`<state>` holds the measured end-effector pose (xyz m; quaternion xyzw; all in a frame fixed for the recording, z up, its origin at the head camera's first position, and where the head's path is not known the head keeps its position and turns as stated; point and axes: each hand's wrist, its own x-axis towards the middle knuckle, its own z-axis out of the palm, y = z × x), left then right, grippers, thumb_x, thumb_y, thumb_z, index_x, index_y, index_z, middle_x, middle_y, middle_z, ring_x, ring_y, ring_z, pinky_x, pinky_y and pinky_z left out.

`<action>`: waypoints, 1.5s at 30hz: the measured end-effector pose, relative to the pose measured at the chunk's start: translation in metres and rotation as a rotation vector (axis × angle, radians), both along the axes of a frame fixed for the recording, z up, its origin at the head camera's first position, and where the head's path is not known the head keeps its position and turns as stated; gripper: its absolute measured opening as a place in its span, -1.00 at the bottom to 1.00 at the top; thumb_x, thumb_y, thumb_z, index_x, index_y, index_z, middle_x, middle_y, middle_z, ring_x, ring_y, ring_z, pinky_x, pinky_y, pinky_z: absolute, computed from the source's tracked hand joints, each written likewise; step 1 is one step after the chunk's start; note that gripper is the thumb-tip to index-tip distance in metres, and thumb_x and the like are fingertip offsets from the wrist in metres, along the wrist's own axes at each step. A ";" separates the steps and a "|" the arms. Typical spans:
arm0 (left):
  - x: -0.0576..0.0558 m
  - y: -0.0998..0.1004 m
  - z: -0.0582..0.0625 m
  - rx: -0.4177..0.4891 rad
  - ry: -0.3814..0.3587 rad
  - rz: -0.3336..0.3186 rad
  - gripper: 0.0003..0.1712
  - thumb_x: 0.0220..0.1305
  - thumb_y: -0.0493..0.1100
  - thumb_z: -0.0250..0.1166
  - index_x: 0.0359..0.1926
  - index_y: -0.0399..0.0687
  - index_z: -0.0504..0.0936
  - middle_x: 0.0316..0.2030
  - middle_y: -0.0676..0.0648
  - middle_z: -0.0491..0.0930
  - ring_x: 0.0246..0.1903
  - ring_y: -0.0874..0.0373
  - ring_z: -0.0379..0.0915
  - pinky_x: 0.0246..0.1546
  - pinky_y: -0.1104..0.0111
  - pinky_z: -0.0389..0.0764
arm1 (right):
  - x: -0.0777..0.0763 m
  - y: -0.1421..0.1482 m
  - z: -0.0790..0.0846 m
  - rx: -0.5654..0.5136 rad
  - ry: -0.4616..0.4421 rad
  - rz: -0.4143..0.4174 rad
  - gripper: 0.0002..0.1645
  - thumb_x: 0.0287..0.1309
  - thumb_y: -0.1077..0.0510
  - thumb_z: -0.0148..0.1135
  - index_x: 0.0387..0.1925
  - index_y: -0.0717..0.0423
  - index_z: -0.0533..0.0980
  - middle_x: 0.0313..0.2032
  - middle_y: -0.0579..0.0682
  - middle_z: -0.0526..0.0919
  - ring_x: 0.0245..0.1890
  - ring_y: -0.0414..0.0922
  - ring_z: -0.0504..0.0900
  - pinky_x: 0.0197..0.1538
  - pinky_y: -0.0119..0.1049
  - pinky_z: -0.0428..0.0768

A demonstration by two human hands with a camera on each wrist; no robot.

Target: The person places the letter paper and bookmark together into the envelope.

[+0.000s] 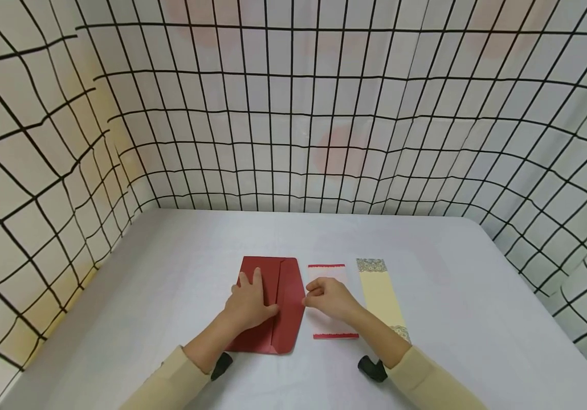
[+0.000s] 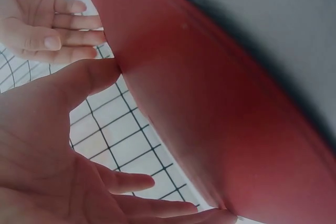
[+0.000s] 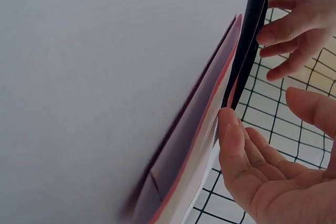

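Note:
A red envelope (image 1: pixel 288 319) lies on the white table with its pointed flap on the right side. My left hand (image 1: pixel 244 304) rests on it, fingers spread and straight. At the flap's right edge is my right hand (image 1: pixel 331 299), its fingers relaxed and their tips touching or very near that edge. In the right wrist view the right thumb (image 3: pixel 310 106) stands apart from the fingers. Below the right hand lies a pale sheet with red borders (image 1: pixel 335 336). Further right, a cream strip with lace-patterned ends (image 1: pixel 380 290) lies partly under the right forearm.
Black wire mesh (image 1: pixel 293 114) encloses the back and sides of the white table (image 1: pixel 211 239), with pale cloth behind it. Dark wrist-worn devices show at the left wrist (image 1: pixel 221 366) and the right wrist (image 1: pixel 373 369).

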<state>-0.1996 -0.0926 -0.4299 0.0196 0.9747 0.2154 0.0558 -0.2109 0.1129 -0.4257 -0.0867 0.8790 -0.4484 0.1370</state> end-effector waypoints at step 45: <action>-0.001 -0.038 0.011 0.349 -0.062 -0.050 -0.16 0.22 0.02 0.31 0.39 -0.26 0.20 0.11 -0.22 0.43 0.00 -0.03 0.41 -0.07 0.03 0.55 | -0.015 -0.021 -0.003 -0.335 -0.026 -0.237 -0.95 0.10 0.41 0.30 -0.37 0.36 0.56 -0.55 0.09 0.67 -0.62 -0.13 0.64 -0.45 -0.33 0.64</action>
